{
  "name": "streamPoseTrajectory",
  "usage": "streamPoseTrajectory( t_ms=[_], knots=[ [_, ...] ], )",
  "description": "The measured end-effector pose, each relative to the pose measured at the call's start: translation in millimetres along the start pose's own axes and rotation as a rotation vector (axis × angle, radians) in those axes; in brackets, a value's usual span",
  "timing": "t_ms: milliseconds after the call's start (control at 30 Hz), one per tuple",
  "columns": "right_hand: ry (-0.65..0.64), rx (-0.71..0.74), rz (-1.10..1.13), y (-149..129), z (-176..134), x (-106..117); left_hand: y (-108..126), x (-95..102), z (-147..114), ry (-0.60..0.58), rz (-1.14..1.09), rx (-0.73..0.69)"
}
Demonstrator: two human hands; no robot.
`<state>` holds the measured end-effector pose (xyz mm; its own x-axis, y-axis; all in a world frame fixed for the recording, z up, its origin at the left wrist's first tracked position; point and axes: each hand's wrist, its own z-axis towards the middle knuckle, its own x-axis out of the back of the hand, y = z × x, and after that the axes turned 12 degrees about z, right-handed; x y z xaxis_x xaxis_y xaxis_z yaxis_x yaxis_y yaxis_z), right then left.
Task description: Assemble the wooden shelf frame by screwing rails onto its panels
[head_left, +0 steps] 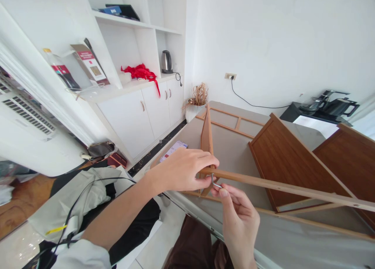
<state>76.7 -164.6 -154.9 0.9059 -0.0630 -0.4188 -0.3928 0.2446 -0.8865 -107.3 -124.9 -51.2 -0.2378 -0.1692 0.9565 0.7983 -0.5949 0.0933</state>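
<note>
My left hand (187,165) is closed around the end of a long wooden rail (258,179), fingers above and thumb below. There the rail meets an upright wooden panel (207,132). In my right hand (240,218) an Allen key (216,185) is pinched between thumb and fingers. Its short end points up against the underside of the rail, close beside my left fingertips. The screw head itself is too small to make out. Two brown wooden panels (290,155) stand tilted to the right, near the same rail.
A phone (173,150) lies on the grey table (234,144) behind my left hand. Further back on it rests a slatted wooden frame (238,123). A black stand with kettles (319,105) is at the far right. Clothes (84,198) and a black cord lie at left.
</note>
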Motion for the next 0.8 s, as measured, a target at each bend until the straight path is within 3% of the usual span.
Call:
streamPoseTrajectory(
  t_ms=[800],
  knots=[
    [-0.004, -0.102, 0.139, 12.9, 1.1, 8.3, 0.4, 0.8, 0.8, 0.011, -0.016, 0.004]
  ],
)
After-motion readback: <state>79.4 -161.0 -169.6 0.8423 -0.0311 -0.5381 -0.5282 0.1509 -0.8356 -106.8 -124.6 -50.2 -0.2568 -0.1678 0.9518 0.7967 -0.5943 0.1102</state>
